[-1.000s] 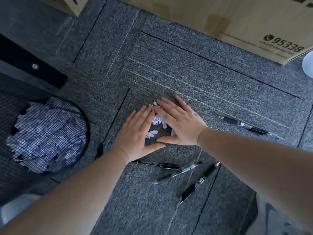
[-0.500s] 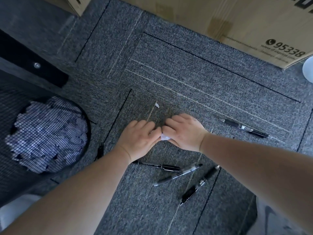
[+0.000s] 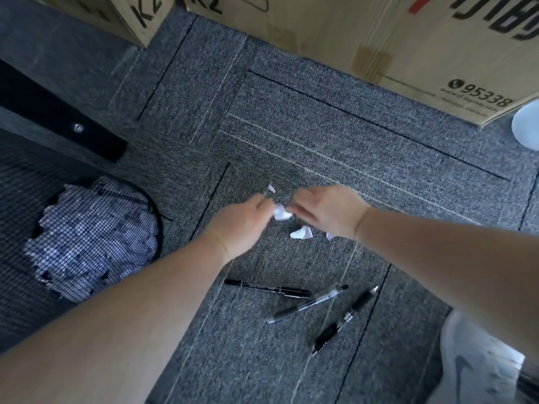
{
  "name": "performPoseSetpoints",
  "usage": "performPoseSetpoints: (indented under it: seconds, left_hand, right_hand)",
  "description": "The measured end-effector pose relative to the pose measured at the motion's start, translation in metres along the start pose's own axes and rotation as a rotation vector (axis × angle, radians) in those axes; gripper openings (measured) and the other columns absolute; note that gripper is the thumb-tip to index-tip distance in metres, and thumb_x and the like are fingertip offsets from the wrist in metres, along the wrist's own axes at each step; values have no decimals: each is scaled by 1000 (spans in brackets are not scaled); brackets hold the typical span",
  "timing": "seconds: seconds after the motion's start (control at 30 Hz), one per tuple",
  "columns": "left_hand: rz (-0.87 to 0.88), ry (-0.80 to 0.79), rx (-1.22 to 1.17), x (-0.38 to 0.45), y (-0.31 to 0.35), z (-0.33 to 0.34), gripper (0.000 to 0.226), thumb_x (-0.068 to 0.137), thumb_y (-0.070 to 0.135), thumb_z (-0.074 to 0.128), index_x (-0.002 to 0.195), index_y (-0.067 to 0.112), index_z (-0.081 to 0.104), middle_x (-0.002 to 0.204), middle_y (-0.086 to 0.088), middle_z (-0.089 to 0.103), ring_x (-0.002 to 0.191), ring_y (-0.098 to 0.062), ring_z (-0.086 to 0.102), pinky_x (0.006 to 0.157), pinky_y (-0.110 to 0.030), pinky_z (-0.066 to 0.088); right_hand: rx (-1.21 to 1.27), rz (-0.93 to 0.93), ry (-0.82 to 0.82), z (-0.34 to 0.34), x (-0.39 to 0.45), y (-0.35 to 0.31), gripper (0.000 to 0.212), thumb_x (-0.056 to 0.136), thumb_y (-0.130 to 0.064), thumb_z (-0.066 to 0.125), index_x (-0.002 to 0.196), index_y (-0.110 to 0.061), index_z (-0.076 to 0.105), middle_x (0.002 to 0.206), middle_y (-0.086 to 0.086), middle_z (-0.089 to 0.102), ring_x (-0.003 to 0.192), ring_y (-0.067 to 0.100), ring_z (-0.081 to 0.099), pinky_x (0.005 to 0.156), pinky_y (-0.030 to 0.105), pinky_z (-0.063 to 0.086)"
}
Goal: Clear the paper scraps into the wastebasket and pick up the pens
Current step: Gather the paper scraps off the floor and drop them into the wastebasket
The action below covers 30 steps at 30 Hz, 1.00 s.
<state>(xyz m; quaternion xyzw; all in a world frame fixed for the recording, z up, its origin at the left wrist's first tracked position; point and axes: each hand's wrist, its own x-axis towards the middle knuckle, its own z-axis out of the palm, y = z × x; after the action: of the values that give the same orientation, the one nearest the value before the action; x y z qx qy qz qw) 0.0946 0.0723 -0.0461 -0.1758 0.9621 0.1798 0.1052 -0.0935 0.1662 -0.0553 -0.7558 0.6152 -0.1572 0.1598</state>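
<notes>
My left hand (image 3: 242, 223) and my right hand (image 3: 326, 211) are raised a little above the grey carpet, fingers closed together on a small wad of white paper scraps (image 3: 281, 212) held between them. A loose scrap (image 3: 302, 233) lies on the carpet just below the hands. Beyond them is a tiny scrap (image 3: 271, 188), and another (image 3: 329, 236) peeks out under my right wrist. Three black pens (image 3: 268, 288) (image 3: 307, 304) (image 3: 345, 319) lie nearer to me. The black mesh wastebasket (image 3: 159, 228) stands at the left, holding torn paper (image 3: 87, 234).
Cardboard boxes (image 3: 408, 39) line the far edge of the carpet. A black furniture foot (image 3: 58, 118) runs behind the wastebasket. A white shoe (image 3: 478, 360) is at the bottom right, and a white round object (image 3: 528, 126) at the right edge.
My hands went from lying flat around the scraps to closing on them and lifting off the carpet. A few scraps stayed on the carpet. My right arm now hides the fourth pen.
</notes>
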Motion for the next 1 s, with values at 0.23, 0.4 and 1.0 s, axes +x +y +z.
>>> performPoseSetpoints:
  seconds: [0.23, 0.4, 1.0]
  left_hand:
    - [-199, 213, -122, 7, -11, -17, 14, 89, 6, 52, 94, -1, 62, 110, -16, 56, 51, -13, 42, 44, -13, 24]
    - [-209, 119, -177, 14, -1, -17, 11, 90, 9, 53, 94, 3, 62, 145, -15, 37, 55, -15, 49, 49, -24, 37]
    - [-213, -54, -37, 20, 12, -4, 19, 90, 2, 50, 109, 6, 51, 109, -9, 47, 55, -17, 48, 49, -29, 44]
  right_hand:
    - [8, 188, 46, -11, -5, 11, 17, 95, -18, 46, 84, -7, 53, 54, 1, 49, 42, 20, 53, 38, 29, 50]
    - [117, 207, 18, -1, -25, -7, 33, 98, -37, 29, 97, -13, 50, 60, 2, 56, 47, 19, 59, 41, 28, 51]
    - [79, 220, -118, 6, -36, -33, 34, 98, -33, 31, 89, -8, 52, 55, -1, 48, 41, 17, 51, 36, 26, 45]
